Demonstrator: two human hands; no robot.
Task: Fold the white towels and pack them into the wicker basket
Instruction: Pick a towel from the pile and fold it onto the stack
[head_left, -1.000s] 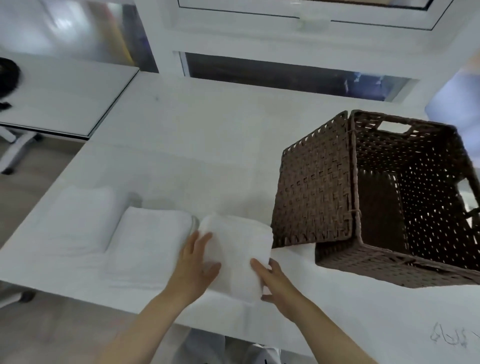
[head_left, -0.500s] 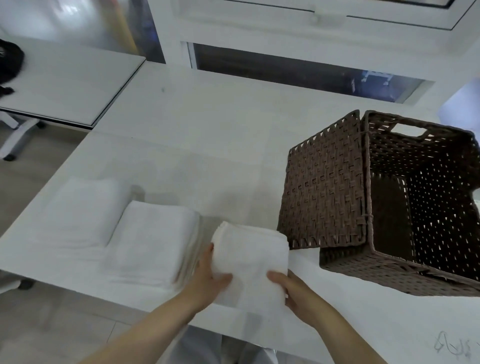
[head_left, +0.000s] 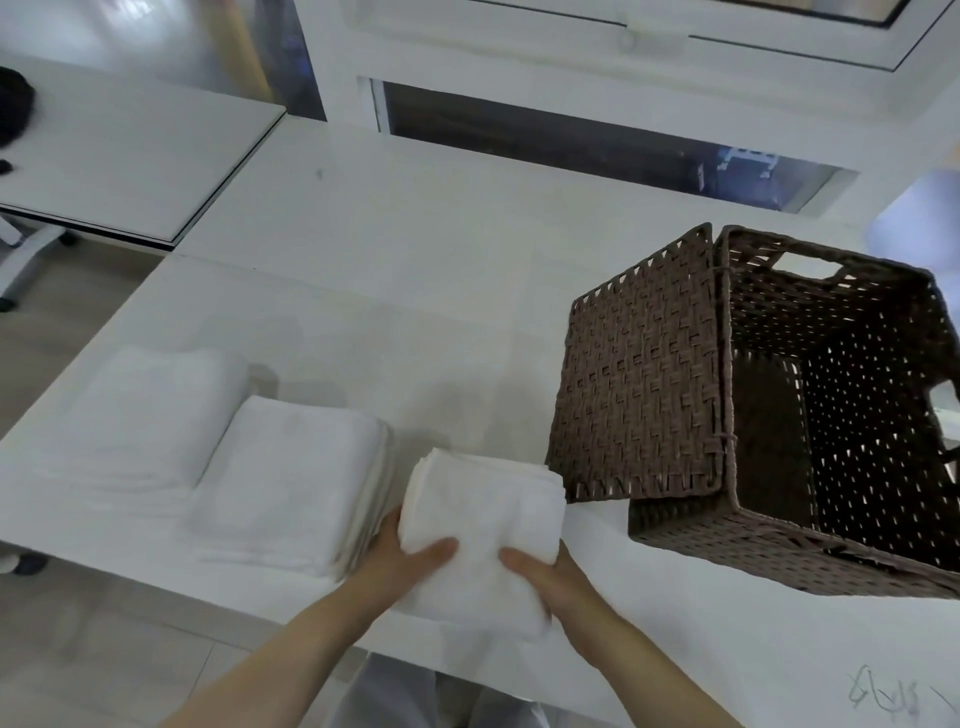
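I pinch the folded white towel (head_left: 480, 514) at the table's (head_left: 415, 270) near edge between my left hand (head_left: 400, 558) and right hand (head_left: 558, 577), its long axis pointing away, the open wicker basket (head_left: 779, 415) to its right, nearer my right hand.

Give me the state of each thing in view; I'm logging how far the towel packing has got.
Folded towel: gripped from both sides, near the table's front edge.
Left hand: grips the towel, thumb on top.
Right hand: grips the towel, thumb on top.
Wicker basket: tilted, no towels seen inside.
Middle towel stack: folded, on the table.
Far-left towel stack: folded, on the table.
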